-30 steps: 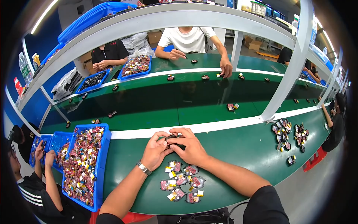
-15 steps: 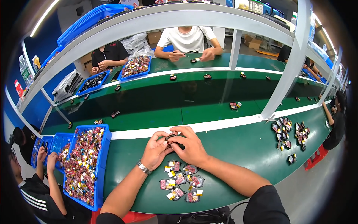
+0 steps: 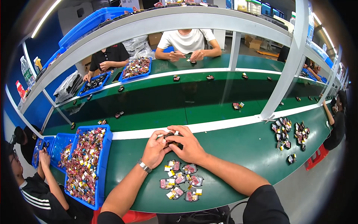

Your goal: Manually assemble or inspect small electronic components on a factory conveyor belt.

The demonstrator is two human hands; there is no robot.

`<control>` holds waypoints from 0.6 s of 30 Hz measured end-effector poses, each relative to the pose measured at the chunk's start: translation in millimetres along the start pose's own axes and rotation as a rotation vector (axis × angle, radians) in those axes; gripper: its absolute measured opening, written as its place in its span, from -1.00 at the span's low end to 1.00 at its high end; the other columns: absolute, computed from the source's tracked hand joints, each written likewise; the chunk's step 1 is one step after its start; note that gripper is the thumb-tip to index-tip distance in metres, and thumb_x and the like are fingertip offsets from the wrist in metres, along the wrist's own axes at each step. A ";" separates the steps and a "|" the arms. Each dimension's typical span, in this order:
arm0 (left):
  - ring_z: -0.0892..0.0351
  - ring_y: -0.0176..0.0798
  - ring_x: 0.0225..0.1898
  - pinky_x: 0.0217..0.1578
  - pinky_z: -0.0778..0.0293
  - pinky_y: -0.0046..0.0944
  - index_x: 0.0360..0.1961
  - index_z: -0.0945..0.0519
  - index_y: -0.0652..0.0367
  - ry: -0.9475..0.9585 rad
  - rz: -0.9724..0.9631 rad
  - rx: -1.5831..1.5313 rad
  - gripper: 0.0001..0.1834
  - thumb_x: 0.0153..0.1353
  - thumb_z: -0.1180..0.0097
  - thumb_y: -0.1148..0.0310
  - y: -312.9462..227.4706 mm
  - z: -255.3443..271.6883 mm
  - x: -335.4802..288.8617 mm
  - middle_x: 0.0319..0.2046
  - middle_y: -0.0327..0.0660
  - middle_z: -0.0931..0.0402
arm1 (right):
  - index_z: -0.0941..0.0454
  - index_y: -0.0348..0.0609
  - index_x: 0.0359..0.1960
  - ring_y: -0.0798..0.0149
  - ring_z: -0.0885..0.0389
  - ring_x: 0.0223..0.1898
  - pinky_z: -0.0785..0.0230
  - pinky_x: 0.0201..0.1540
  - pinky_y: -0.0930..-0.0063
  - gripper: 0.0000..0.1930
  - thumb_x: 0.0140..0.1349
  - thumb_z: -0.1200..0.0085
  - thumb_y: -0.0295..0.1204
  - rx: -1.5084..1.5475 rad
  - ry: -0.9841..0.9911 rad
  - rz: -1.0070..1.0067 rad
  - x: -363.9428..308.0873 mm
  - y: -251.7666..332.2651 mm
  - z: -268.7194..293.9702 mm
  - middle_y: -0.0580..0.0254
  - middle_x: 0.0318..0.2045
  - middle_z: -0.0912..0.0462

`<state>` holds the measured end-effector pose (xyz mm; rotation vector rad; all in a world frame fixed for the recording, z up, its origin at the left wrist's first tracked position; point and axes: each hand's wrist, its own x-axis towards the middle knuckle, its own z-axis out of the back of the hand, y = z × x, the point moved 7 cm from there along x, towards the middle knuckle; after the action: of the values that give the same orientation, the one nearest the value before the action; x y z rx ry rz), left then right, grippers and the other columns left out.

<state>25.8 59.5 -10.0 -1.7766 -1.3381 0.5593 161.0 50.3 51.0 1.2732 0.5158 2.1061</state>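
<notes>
My left hand (image 3: 154, 150) and my right hand (image 3: 189, 145) meet over the green table. Between them they grip a small black plastic housing (image 3: 170, 138), mostly covered by my fingers. A watch with a metal band (image 3: 144, 165) is on my left wrist. Just below my hands, between my forearms, lies a loose group of black-rimmed housings (image 3: 180, 178) with red circuit boards, each with a small white-and-yellow piece that looks like a battery.
Left of my arm stands a blue bin (image 3: 105, 149) heaped with red boards and yellow-white pieces. Clusters of housings (image 3: 282, 128) lie at the right. Beyond a white rail (image 3: 231, 124), a green conveyor (image 3: 209, 112) carries spaced housings under a grey frame (image 3: 276, 89). Co-workers sit across and at left.
Housings on the conveyor have shifted slightly to the right. My hands stay in nearly the same place around the black housing. The person opposite has brought both hands closer together.
</notes>
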 end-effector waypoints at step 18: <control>-0.48 -0.13 0.18 0.19 -0.45 0.02 0.09 -0.32 0.09 0.014 0.020 0.009 -0.70 0.38 -0.04 0.47 -0.9 -0.8 1.0 0.25 0.03 -0.38 | -0.72 -0.08 -0.21 0.08 -0.46 0.15 -0.49 0.08 0.29 -0.80 0.10 -0.23 -0.56 0.068 0.002 -0.048 0.6 -16.1 -3.9 0.16 0.11 -0.54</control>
<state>26.2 60.2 -8.7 -1.7854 -1.3077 0.5615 162.3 62.5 39.8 1.2840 0.6179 2.0660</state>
